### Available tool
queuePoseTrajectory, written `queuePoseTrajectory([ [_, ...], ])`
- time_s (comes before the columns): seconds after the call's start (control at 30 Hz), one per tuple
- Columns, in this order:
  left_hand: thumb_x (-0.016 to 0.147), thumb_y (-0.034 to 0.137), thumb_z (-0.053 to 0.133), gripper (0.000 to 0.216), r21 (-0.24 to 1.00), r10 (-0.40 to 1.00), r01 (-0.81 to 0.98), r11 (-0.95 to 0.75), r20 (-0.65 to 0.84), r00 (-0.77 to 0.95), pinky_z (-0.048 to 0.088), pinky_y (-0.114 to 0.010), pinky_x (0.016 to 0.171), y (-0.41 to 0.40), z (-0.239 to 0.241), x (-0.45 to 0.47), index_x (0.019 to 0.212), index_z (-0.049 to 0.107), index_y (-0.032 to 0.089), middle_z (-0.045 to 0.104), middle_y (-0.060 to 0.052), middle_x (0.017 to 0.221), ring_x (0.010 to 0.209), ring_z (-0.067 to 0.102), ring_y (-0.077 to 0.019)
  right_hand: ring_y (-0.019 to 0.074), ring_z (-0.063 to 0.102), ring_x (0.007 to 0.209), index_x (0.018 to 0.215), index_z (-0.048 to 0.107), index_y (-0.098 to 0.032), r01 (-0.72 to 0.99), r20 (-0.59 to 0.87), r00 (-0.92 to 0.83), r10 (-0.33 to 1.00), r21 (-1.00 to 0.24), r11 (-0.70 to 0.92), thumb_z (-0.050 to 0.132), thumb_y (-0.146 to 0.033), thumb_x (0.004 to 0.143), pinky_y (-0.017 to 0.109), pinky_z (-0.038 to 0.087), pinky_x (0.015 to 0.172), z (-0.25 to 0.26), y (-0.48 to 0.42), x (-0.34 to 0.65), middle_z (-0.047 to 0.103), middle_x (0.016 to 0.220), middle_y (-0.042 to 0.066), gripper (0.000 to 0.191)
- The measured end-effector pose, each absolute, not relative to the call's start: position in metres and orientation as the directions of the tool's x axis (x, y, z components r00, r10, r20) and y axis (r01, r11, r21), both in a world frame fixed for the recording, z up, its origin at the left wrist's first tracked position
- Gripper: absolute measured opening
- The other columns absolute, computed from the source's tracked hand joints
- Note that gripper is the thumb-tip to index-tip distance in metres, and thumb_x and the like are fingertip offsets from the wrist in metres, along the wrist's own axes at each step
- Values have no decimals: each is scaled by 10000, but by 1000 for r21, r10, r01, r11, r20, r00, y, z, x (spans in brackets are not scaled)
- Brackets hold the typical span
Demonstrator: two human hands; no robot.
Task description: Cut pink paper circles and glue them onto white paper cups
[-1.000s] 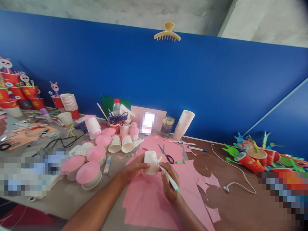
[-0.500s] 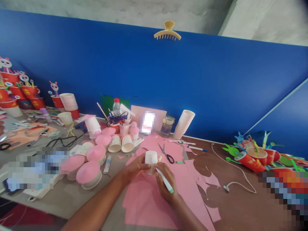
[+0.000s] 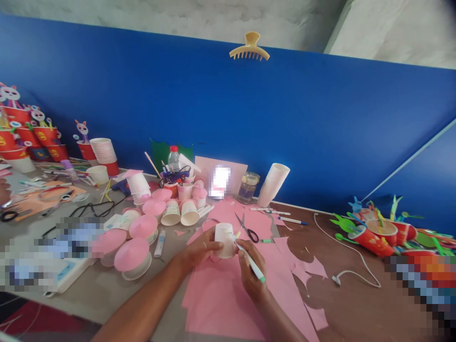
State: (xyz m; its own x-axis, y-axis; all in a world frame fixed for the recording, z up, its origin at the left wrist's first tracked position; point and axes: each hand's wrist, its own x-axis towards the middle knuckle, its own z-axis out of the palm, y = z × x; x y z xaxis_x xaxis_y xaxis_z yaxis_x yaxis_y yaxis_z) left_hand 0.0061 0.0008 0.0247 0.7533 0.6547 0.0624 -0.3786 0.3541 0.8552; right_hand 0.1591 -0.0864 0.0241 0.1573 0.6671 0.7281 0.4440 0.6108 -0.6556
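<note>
My left hand (image 3: 204, 249) is closed around the left side of a white paper cup (image 3: 223, 241), which is turned upside down above the pink paper (image 3: 221, 304). In my right hand (image 3: 253, 273) is a white marker (image 3: 252, 262) with a green end, its tip at the cup's right side. Whether the tip touches the cup I cannot tell. Just beyond my hands lie scissors (image 3: 246, 229) with dark handles, and a small green marker cap (image 3: 266, 241) is to their right.
Cups topped with pink paper cones (image 3: 131, 255) stand on the left. At the back are a glass jar (image 3: 248, 187) and a leaning stack of white cups (image 3: 273, 184). Red cups (image 3: 372, 240) and a white cable (image 3: 359, 256) lie to the right. Pink scraps (image 3: 309, 268) are nearby.
My right hand and the marker have moved slightly right, uncovering more of the cup. My left hand keeps its hold on the cup.
</note>
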Motion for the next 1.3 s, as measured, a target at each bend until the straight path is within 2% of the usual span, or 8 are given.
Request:
queuePoseTrajectory([
  [0.13,635,279,790,567,863,648,-369,345,66,759,412,-316,766,0,25,7,1143,567,166,622,-62,925,855,577,-206,176,603,774,1083,574,-204,428,750,84,656,-622,656,450,-148,891,295,500,651,28,-88,158,623,883,62,235],
  [0.27,626,281,796,574,870,644,-361,337,67,762,410,-303,753,-1,27,7,1141,568,171,617,-47,893,838,569,-196,195,599,868,1116,565,-213,439,767,6,642,-579,687,456,-123,880,329,499,730,29,-89,156,627,951,74,275],
  [0.47,643,265,781,541,881,644,-343,325,60,762,408,-271,706,-1,27,7,1136,574,183,581,8,787,691,523,-126,193,602,842,1103,565,-210,446,758,15,652,-588,674,452,-134,885,324,503,706,26,-87,155,626,941,75,257],
  [0.7,641,246,785,521,862,647,-365,353,56,760,414,-284,727,1,22,7,1112,575,167,616,-33,858,793,572,-173,188,615,766,1059,584,-187,451,721,98,686,-646,616,445,-193,906,307,505,641,22,-86,158,632,873,75,208],
  [0.9,645,233,786,503,846,646,-387,367,68,760,417,-295,745,1,21,7,1099,579,170,634,-73,961,861,587,-198,190,618,787,1055,584,-194,444,699,184,692,-687,575,446,-218,916,310,514,661,20,-85,159,629,879,71,197],
  [1.3,656,249,776,552,864,633,-371,341,81,770,416,-296,737,1,21,6,1158,560,181,630,-48,916,819,580,-189,183,599,750,1082,559,-190,436,726,97,681,-646,626,433,-218,919,309,501,627,27,-87,156,614,857,71,208],
])
